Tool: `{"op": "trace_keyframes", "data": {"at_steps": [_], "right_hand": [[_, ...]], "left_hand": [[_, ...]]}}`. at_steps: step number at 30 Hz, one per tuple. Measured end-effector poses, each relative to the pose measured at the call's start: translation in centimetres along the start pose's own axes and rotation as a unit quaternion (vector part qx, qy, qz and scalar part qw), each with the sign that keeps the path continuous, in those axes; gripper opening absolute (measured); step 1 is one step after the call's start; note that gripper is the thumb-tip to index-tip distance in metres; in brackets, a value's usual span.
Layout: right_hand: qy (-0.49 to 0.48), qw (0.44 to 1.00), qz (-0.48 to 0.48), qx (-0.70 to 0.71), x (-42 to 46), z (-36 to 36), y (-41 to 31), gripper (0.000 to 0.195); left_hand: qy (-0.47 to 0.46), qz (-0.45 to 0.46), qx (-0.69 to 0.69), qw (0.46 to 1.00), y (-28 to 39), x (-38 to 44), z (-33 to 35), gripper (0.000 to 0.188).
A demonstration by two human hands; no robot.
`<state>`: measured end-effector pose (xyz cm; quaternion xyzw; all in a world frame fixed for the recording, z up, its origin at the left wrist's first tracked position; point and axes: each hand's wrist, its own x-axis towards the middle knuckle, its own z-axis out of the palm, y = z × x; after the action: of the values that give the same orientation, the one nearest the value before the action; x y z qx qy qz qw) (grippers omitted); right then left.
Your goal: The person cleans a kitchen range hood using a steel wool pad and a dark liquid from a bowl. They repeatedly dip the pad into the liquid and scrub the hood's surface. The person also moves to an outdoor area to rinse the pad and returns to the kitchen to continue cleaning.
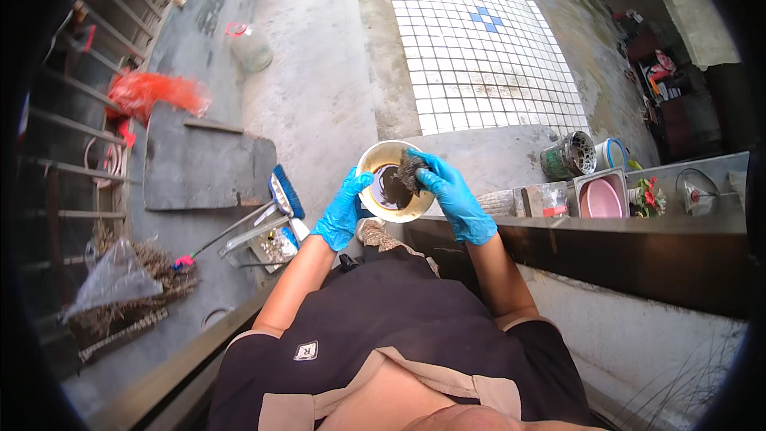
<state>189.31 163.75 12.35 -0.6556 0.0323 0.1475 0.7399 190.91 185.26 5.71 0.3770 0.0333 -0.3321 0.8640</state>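
My left hand (344, 209), in a blue disposable glove, grips the left side of a pale round bowl (389, 214), its thumb over the rim. Dark brown liquid (389, 187) covers the bowl's bottom, with brownish stains on the inner wall. In my right hand (455, 194), gloved the same way, is a dark, matted scrubbing pad or cloth (411, 172), pinched between thumb and fingers over the bowl's right rim. Its exact material cannot be told. The bowl is held up in front of my body, tilted a little so that its inside shows.
On the left are a blue-bristled broom (286, 191), a dustpan (272, 246) with litter, a grey board (209, 164) and barred railings. A dark ledge (598, 239) runs right, beside a pink basin (601, 197) and a dirty bucket (568, 155). A plastic jug (252, 51) stands farther off.
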Motion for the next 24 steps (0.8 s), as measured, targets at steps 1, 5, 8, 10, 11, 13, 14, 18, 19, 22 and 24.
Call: {"op": "trace_keyframes", "data": {"at_steps": [1, 5, 8, 10, 11, 13, 14, 18, 19, 22, 24], "right_hand": [[0.024, 0.999, 0.007, 0.037, 0.8, -1.2, -0.6, 0.037], [0.052, 0.992, 0.003, 0.114, 4.8, -6.4, -1.4, 0.037], [0.069, 0.978, 0.019, 0.196, 7.0, -9.0, -2.3, 0.038], [0.107, 0.957, 0.027, 0.270, 8.3, -10.6, -3.0, 0.038], [0.125, 0.944, 0.027, 0.306, 9.0, -11.6, -3.5, 0.038], [0.151, 0.941, -0.001, 0.302, 10.4, -13.5, -4.0, 0.035], [0.172, 0.944, -0.007, 0.281, 11.1, -14.5, -4.2, 0.034], [0.240, 0.960, -0.027, 0.139, 13.5, -17.9, -4.0, 0.035], [0.253, 0.958, -0.030, 0.130, 14.3, -18.6, -4.7, 0.036], [0.312, 0.941, -0.041, 0.122, 16.2, -21.5, -5.8, 0.037], [0.354, 0.926, -0.053, 0.118, 17.6, -23.3, -7.1, 0.037]], "left_hand": [[-0.024, -0.016, -0.013, 1.000, 0.6, 1.8, 0.8, 0.076], [-0.061, -0.047, -0.010, 0.997, 3.3, 8.8, 3.1, 0.076], [-0.058, -0.097, 0.014, 0.993, 4.5, 14.1, 2.5, 0.075], [-0.062, -0.111, 0.057, 0.990, 6.0, 17.3, 4.2, 0.074], [-0.060, -0.123, 0.064, 0.989, 6.5, 18.9, 5.0, 0.076], [-0.056, -0.141, 0.088, 0.985, 7.4, 22.0, 6.4, 0.079], [-0.086, -0.152, 0.084, 0.981, 7.8, 24.0, 7.0, 0.077], [-0.118, -0.193, 0.157, 0.961, 8.9, 31.5, 9.0, 0.078], [-0.130, -0.212, 0.166, 0.954, 8.9, 33.9, 9.2, 0.078], [-0.167, -0.266, 0.189, 0.930, 8.6, 40.2, 10.4, 0.080], [-0.192, -0.282, 0.201, 0.918, 8.1, 44.3, 11.6, 0.080]]}}
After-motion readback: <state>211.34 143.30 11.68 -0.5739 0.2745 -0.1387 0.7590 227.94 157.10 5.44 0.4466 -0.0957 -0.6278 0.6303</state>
